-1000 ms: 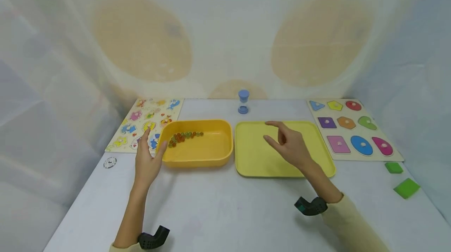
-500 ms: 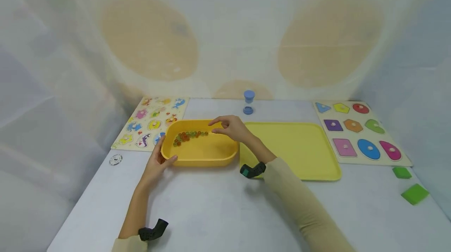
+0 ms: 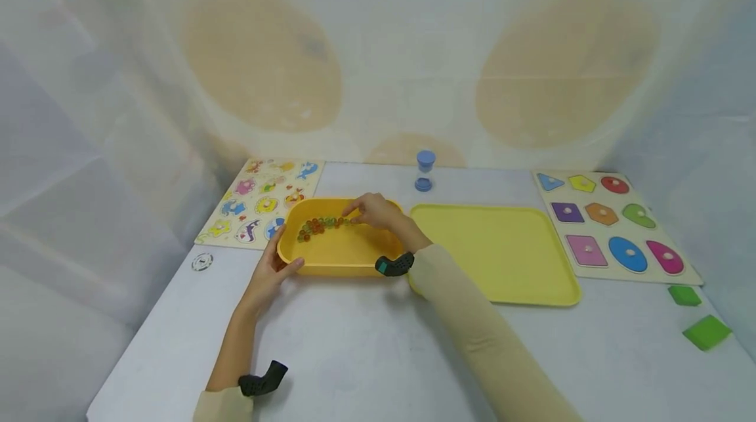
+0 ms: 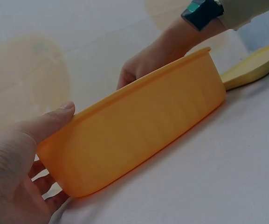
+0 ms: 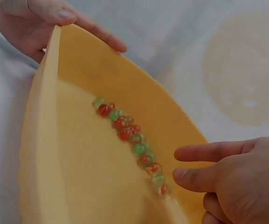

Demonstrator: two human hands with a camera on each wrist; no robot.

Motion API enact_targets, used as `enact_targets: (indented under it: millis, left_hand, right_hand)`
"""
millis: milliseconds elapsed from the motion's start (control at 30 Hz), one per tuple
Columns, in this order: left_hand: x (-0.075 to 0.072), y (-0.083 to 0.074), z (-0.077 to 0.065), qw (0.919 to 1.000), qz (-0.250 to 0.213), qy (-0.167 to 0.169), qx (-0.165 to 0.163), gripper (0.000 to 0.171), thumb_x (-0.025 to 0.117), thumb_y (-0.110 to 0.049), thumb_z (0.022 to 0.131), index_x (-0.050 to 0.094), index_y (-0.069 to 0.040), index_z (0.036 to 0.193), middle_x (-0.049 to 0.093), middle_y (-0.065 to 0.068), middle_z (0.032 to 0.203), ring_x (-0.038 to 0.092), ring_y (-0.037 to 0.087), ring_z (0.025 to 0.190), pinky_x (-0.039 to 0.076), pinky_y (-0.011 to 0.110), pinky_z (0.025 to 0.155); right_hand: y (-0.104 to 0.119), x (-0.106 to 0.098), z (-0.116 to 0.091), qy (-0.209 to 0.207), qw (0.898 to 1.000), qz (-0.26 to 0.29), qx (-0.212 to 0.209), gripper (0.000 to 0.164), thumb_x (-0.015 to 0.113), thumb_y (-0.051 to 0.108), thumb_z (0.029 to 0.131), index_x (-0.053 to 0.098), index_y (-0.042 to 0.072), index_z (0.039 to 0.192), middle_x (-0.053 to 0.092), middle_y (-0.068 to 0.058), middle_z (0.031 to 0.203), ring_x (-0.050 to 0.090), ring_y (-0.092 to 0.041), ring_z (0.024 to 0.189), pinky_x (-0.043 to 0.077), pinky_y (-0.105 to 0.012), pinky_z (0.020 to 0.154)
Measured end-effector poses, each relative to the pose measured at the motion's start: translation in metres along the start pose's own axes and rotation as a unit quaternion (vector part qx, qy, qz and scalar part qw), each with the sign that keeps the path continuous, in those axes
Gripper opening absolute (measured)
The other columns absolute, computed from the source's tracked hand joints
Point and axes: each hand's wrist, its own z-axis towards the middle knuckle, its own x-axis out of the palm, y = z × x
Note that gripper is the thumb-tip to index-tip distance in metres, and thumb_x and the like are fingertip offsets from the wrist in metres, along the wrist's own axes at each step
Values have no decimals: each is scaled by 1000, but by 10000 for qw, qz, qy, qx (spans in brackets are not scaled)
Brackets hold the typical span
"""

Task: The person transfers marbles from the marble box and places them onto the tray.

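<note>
The orange tub (image 3: 331, 270) stands on the white table (image 3: 354, 356), and all other places can be told from it. Inside the tub, small glass marbles (image 3: 315, 226), red and green, lie in a narrow band from its left end along its far wall; why they gather so, I cannot tell.

The left hand (image 3: 264, 281) grips the left end of the tub, with the thumb on the near rim and the fingers around the outside wall. Probably this grip is for steadiness, so that the tub does not slide.

The right hand (image 3: 380, 212) comes into the tub from its right side. Its thumb and forefinger are stretched and apart, with nothing between them, just beside the right end of the band; such a shape seems suited to small round things.

To the right of the tub, just beside it, lies the yellow tray (image 3: 508, 258), within easy reach for this hand, I judge. Behind the tub and rightward stands the hourglass (image 3: 425, 171); behind and leftward lies the animal puzzle board (image 3: 249, 207).
</note>
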Motion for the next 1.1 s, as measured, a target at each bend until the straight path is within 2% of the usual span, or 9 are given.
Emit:
enact_targets:
  millis: [100, 200, 300, 433, 567, 733, 900, 1000, 1100]
  left_hand:
    - [0, 2, 1, 10000, -52, 15, 19, 83, 65, -28, 82, 9, -29, 144, 7, -2, 151, 25, 26, 133, 29, 36, 106]
    - [1, 0, 0, 10000, -85, 50, 16, 86, 66, -30, 81, 8, -27, 145, 5, -2, 151, 23, 26, 134, 28, 36, 107]
    - [0, 4, 1, 9999, -123, 25, -6, 83, 64, -24, 83, 8, -28, 145, 5, -2, 151, 22, 25, 134, 27, 36, 107]
    - [-2, 17, 8, 9999, -145, -41, 19, 80, 63, -18, 84, 11, -34, 143, 7, -5, 151, 21, 23, 134, 26, 38, 108]
    - [-3, 27, 13, 9999, -58, -99, 120, 78, 63, -20, 84, 13, -39, 142, 8, -7, 150, 23, 22, 134, 28, 38, 107]
    - [-4, 26, 13, 9997, -71, -124, 177, 78, 63, -19, 84, 13, -39, 142, 8, -7, 150, 22, 22, 134, 28, 37, 107]
    - [-1, 14, 8, 9997, -200, -22, 136, 79, 62, -16, 85, 11, -32, 144, 6, -4, 151, 19, 24, 135, 24, 40, 109]
    - [-1, 10, 5, 9996, -262, 19, 99, 80, 61, -14, 85, 10, -29, 144, 4, -2, 151, 17, 26, 135, 22, 43, 109]
    - [-2, 13, 7, 9998, -190, -14, 28, 79, 62, -18, 85, 11, -34, 143, 5, -5, 151, 19, 24, 135, 24, 41, 109]
  right_hand:
    - [-7, 7, 3, -40, 9997, -248, 6, 23, 63, 11, 83, 67, 12, 106, 64, -1, 109, 56, -21, 104, 46, -31, 90]
    - [-11, 12, 4, -67, 9985, -546, 67, 24, 63, 13, 83, 67, 13, 107, 64, 0, 109, 56, -17, 98, 47, -29, 89]
    - [-13, 14, 4, -78, 9978, -646, 117, 25, 64, 15, 83, 66, 14, 108, 64, 0, 110, 55, -18, 92, 48, -29, 85]
    - [-13, 15, 4, -120, 9977, -635, 226, 27, 64, 15, 83, 66, 14, 109, 64, 0, 110, 56, -19, 101, 47, -29, 91]
    - [-14, 16, 6, -206, 9968, -673, 389, 27, 66, 17, 82, 67, 13, 108, 64, 0, 109, 53, -19, 111, 42, -29, 98]
    - [-15, 19, 10, -325, 9958, -762, 380, 21, 68, 16, 80, 69, 13, 100, 66, -1, 106, 54, -19, 109, 42, -29, 98]
    - [-16, 19, 10, -338, 9959, -761, 365, 13, 66, 20, 81, 71, 15, 93, 66, 1, 102, 56, -17, 103, 44, -27, 94]
    - [-9, 11, 3, -418, 9978, -457, 254, 15, 65, 22, 82, 70, 15, 94, 66, -1, 98, 56, -19, 89, 47, -29, 83]
    - [0, -8, -14, -673, 9977, -86, 1, 17, 65, 25, 82, 70, 14, 95, 66, -1, 89, 54, -20, 77, 46, -28, 69]
